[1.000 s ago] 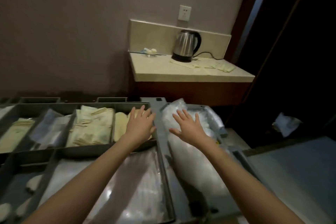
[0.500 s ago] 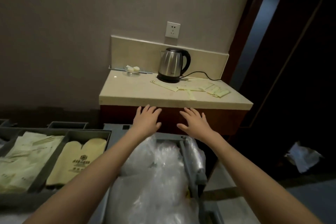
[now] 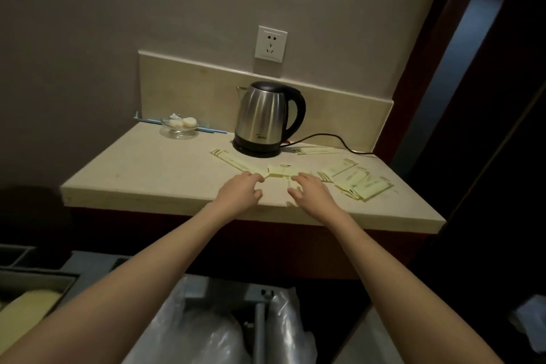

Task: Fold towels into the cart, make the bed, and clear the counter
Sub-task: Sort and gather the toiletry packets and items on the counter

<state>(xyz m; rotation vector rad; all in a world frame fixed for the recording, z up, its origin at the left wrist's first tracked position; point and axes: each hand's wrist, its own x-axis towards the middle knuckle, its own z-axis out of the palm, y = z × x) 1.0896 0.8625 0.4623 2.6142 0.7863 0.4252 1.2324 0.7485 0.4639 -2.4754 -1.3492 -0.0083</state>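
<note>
Several pale yellow packets lie scattered on the beige counter, in front of and to the right of a steel kettle. My left hand reaches over the counter's front edge, its bent fingertips touching the end of a long packet. My right hand hovers beside it, fingers bent down over the middle packets, thumb apart. Neither hand visibly holds anything. The grey cart stands below my arms, lined with a clear plastic bag.
A glass dish with small white items sits at the counter's back left. The kettle's black cord runs right along the counter. A wall socket is above. A dark doorway opens at right. White crumpled stuff lies on the floor.
Both hands have moved forward from above the cart to the counter and now curl over the yellow packets. My view has come closer to the counter.
</note>
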